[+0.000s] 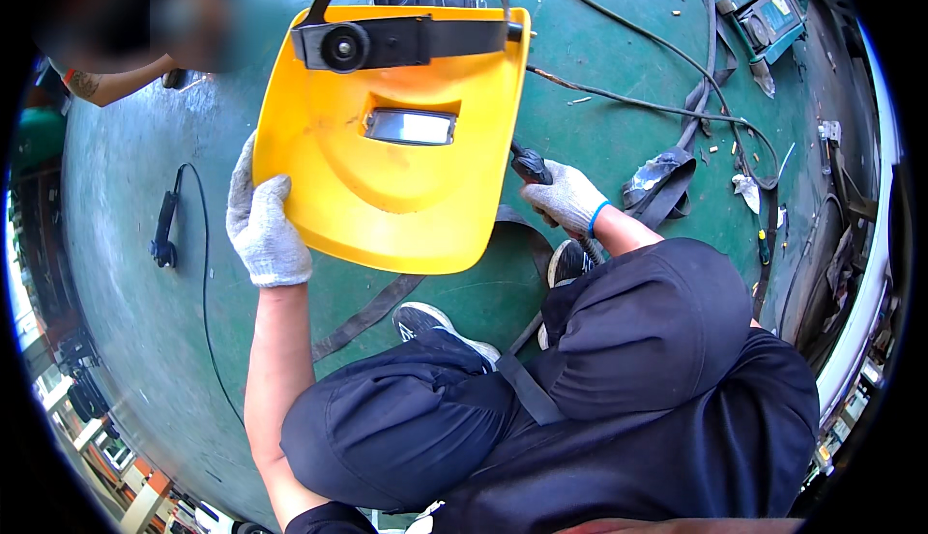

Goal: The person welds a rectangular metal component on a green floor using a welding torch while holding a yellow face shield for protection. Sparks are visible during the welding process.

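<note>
My left hand [263,225], in a white knit glove, grips the left edge of a yellow welding face shield [387,186] held up in front of me. The shield has a small dark viewing window and a black headband across its top. My right hand [570,198], also gloved, is closed on a black welding torch handle [531,167] whose tip is hidden behind the shield's right edge. I crouch on a big green curved metal surface [135,244], with my dark trousers and sneakers [425,321] below the shield.
Another person's arm [106,80] reaches in at the upper left. A black electrode holder with its cable [164,234] lies at the left. Cables [657,104] and a dark strap [667,186] run across the right side. A green tool [768,17] sits at the upper right.
</note>
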`<state>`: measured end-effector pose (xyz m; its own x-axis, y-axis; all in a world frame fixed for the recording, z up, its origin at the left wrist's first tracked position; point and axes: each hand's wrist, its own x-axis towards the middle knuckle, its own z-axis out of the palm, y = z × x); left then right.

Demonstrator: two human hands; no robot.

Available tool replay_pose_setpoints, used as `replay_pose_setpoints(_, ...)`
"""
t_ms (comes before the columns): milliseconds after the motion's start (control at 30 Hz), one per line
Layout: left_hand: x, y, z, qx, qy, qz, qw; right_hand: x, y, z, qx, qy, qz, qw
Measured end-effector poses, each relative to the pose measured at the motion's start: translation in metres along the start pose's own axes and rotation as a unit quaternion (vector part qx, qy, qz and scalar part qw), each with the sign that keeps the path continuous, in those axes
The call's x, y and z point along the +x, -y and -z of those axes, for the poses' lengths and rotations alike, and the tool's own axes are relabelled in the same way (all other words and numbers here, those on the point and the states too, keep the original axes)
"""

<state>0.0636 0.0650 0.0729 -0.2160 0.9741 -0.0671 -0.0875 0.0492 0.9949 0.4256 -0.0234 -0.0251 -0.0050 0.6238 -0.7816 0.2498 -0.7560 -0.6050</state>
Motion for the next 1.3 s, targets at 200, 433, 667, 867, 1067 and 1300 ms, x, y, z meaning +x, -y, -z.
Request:
replay_pose_setpoints(200, -0.004, -0.004, -0.006, 0.020, -0.003, 0.004, 1.000, 0.002, -0.004, -0.001, 0.001, -0.003, 0.008, 1.000)
replay_pose_setpoints(433, -0.002, -0.011, -0.005, 0.025, -0.027, -0.002, 0.999, 0.005, -0.009, 0.001, 0.003, 0.003, 0.011, 1.000)
replay_pose_setpoints(667, 0.012, -0.014, 0.015, -0.029, -0.154, 0.025, 0.987, 0.003, -0.005, 0.002, -0.010, 0.007, 0.008, 1.000)
replay_pose_setpoints(867, 0.016, -0.016, 0.023, -0.055, -0.174, 0.053, 0.982, 0.000, -0.002, 0.005, -0.026, 0.004, 0.010, 1.000)
replay_pose_setpoints(1067, 0.014, -0.013, 0.019, -0.044, -0.151, 0.042, 0.987, 0.002, -0.005, 0.006, -0.048, -0.006, 0.022, 0.999)
replay_pose_setpoints(1300, 0.013, 0.010, 0.014, -0.039, -0.073, 0.025, 0.996, 0.002, 0.002, 0.008, -0.071, -0.014, 0.014, 0.997)
